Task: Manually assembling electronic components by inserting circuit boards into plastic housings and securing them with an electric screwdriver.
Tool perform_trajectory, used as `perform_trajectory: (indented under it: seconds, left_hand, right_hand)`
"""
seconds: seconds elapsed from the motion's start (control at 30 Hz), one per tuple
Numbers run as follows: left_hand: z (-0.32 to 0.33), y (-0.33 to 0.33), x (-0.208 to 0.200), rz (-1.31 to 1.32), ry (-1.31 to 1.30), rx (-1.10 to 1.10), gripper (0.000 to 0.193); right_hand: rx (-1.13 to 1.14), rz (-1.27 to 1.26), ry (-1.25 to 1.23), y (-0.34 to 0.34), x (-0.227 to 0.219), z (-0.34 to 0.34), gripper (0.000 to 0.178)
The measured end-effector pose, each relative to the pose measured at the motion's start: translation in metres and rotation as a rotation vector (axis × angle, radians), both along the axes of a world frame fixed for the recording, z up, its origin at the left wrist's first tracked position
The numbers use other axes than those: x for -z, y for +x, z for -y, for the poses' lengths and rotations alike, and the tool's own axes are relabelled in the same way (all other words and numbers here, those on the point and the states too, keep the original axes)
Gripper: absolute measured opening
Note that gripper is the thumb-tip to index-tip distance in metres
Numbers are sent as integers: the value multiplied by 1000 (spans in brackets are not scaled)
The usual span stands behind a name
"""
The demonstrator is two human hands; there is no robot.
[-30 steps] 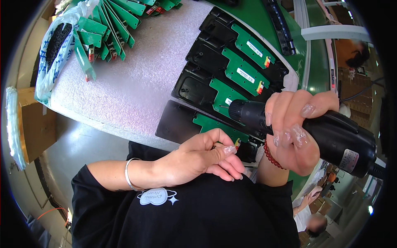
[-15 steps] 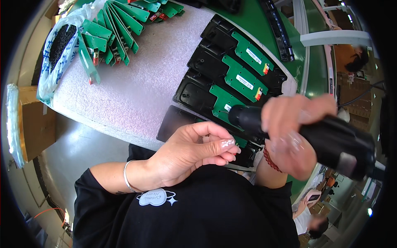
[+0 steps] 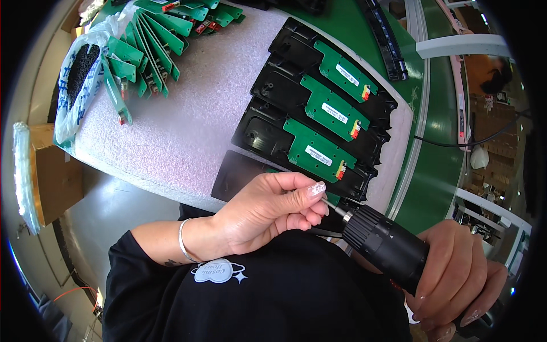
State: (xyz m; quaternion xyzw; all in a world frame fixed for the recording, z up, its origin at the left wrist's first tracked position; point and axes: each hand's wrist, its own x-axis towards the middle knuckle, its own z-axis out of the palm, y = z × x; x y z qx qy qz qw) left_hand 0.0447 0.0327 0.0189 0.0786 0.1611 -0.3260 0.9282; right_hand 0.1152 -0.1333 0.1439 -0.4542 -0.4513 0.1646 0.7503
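My right hand [image 3: 461, 273] is wrapped round a black electric screwdriver [image 3: 387, 242], at the lower right. Its thin metal bit [image 3: 335, 207] points up and left and meets the fingertips of my left hand [image 3: 273, 208]. Thumb and fingers there are pinched together; whatever lies between them is too small or hidden to name. Below the left hand is a black plastic housing [image 3: 231, 171], partly covered, with a bit of green board showing. Farther off, several similar housings lie in a row, each bearing a green circuit board [image 3: 299, 142] with a white label and a red-yellow connector.
A fan of green circuit boards [image 3: 154, 45] stands at the far left beside a plastic bag [image 3: 71, 97] of small black pieces. All rest on a pale foam-like mat [image 3: 176, 131]. A long black part [image 3: 384, 40] lies on the green surface beyond. A cable [image 3: 484, 139] crosses at right.
The screwdriver has swung from over the nearest fully visible board back toward me, its bit now at my left fingertips. My left hand has barely moved.
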Motion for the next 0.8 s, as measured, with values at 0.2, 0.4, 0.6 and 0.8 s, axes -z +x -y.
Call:
perform_trajectory:
  seconds: [0.2, 0.4, 0.6, 0.8]
  left_hand:
    - [4, -2, 13, 162, -62, 8, 24]
    - [16, 4, -8, -35, 73, 35, 41]
    - [5, 2, -8, 38, 77, 173, 35]
    - [0, 0, -7, 112, 84, 169, 19]
  right_hand:
    - [20, -40, 11, 6, 4, 2, 25]
    - [320, -35, -107, 24, 40, -12, 24]
    - [375, -70, -111, 39, 62, -16, 28]
    - [368, -44, -201, 37, 59, -25, 23]
